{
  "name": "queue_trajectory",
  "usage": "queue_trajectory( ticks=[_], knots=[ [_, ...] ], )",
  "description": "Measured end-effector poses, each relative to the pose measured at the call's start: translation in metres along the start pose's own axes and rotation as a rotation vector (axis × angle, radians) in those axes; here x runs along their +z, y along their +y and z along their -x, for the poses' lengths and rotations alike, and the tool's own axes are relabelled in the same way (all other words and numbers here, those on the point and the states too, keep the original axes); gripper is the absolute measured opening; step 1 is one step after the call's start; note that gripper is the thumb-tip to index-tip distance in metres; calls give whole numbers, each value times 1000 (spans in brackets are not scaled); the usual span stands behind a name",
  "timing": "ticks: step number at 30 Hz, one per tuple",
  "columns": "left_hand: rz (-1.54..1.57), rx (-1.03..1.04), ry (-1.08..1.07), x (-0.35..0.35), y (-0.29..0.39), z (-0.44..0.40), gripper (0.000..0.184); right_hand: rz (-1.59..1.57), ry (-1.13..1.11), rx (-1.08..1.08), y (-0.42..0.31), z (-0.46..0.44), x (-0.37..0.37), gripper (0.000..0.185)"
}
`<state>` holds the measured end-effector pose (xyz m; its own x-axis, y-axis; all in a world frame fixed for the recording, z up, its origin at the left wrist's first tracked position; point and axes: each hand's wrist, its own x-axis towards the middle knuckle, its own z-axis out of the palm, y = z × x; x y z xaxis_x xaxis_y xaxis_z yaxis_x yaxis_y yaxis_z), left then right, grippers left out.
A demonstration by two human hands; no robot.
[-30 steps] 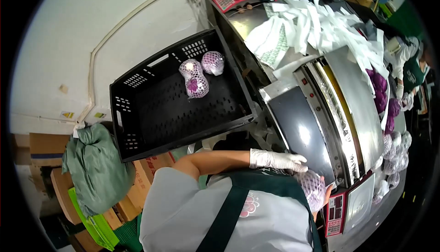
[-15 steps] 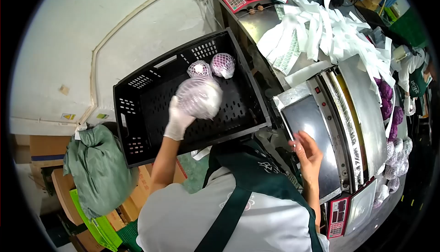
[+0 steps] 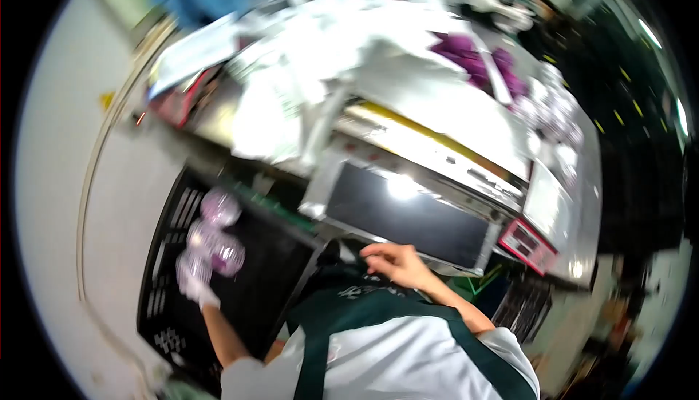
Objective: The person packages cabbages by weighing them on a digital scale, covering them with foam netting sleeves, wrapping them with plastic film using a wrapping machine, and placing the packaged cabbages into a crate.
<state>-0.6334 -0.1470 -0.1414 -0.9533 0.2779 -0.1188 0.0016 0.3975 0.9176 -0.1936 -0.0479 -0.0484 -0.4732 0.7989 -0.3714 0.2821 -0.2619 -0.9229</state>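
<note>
Low inside the black crate (image 3: 266,283), my left hand (image 3: 199,293) in a white glove is closed on a round net-wrapped purple ball of produce (image 3: 191,266), slightly blurred. More wrapped balls crowd against it: a pale one (image 3: 203,235), a purple one (image 3: 228,256) and another purple one (image 3: 220,207) near the crate's far corner. My bare right hand (image 3: 395,263) is in front of my apron, near the front edge of a wrapping machine with a dark plate (image 3: 419,218). Its fingers are loosely bent and apart, with nothing visible in them.
White strips and sheets (image 3: 349,36) heap across the metal table behind the machine. Purple bundles (image 3: 466,58) and pale netted balls (image 3: 550,105) lie farther right. A red scale (image 3: 528,246) stands right of the machine. The white wall (image 3: 51,203) borders the crate's left.
The view has swung right. My left hand has carried the wrapped ball down to the others in the crate. My right hand has drawn back from the machine toward my body.
</note>
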Motion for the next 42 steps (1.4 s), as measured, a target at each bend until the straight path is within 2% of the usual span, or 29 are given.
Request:
queue_trajectory(
  ticks=[1, 2, 4, 6, 8, 9, 10, 12, 13, 16, 18, 20, 24, 26, 28, 30, 32, 34, 36, 37, 38, 40, 41, 42],
  knots=[
    [-45, -49, 37, 3, 19, 15, 50, -39, 33, -15, 6, 3, -4, 24],
    [-175, -287, 111, -6, -20, -20, 74, 0, 48, -27, 3, 8, -11, 23],
    [-455, -474, 312, -8, -46, -44, 100, 38, 89, -56, -4, 21, -31, 23],
    [-551, -433, 367, -4, -36, -35, 104, 84, 159, -68, -9, 36, -58, 23],
    [-718, -270, 391, 5, -26, -35, 104, 75, 230, -72, -6, 52, -90, 22],
    [-668, -109, 399, 17, 2, -11, 100, 94, 276, -82, -14, 61, -107, 22],
    [-606, -18, 349, 29, 25, 0, 87, 157, 314, -90, -11, 68, -125, 23],
    [-506, 375, 307, 58, 28, -9, 72, 108, 376, -71, -15, 85, -162, 22],
    [-517, 346, 188, 72, 52, -2, 63, 57, 418, -81, -12, 90, -181, 23],
    [-127, 496, -6, 124, 94, 25, 42, -8, 521, -79, 4, 104, -244, 23],
    [-17, 541, -118, 156, 134, 71, 34, -39, 601, -140, 11, 108, -288, 24],
    [31, 665, -265, 187, 164, 113, 29, -47, 713, -137, 16, 107, -332, 24],
    [-53, 818, -536, 250, 228, 206, 19, -42, 725, -181, 40, 81, -428, 26],
    [10, 912, -767, 290, 250, 239, 18, 29, 728, -174, 39, 62, -459, 26],
    [-127, 944, -939, 313, 294, 298, 21, 172, 732, -203, 46, 34, -488, 28],
    [-186, 1179, -1052, 356, 310, 311, 23, 278, 745, -257, 40, 5, -505, 29],
    [-263, 1427, -1074, 398, 333, 326, 27, 415, 711, -291, 14, -23, -513, 29],
    [-415, 1458, -1142, 448, 347, 325, 32, 499, 657, -415, -1, -60, -520, 29],
    [-516, 1474, -1245, 498, 353, 319, 38, 604, 612, -451, -21, -94, -517, 30],
    [-582, 1523, -1287, 515, 359, 324, 42, 566, 575, -409, -34, -108, -511, 29],
    [-650, 1570, -1329, 531, 363, 326, 46, 580, 543, -473, -26, -138, -512, 32],
    [-798, 1773, -1421, 566, 363, 315, 56, 769, 543, -516, -37, -169, -497, 41],
    [-946, 1790, -1438, 581, 363, 309, 54, 882, 548, -584, -41, -185, -491, 51],
    [-1097, 1532, -1452, 585, 369, 309, 40, 945, 542, -572, -40, -203, -487, 62]
  ],
)
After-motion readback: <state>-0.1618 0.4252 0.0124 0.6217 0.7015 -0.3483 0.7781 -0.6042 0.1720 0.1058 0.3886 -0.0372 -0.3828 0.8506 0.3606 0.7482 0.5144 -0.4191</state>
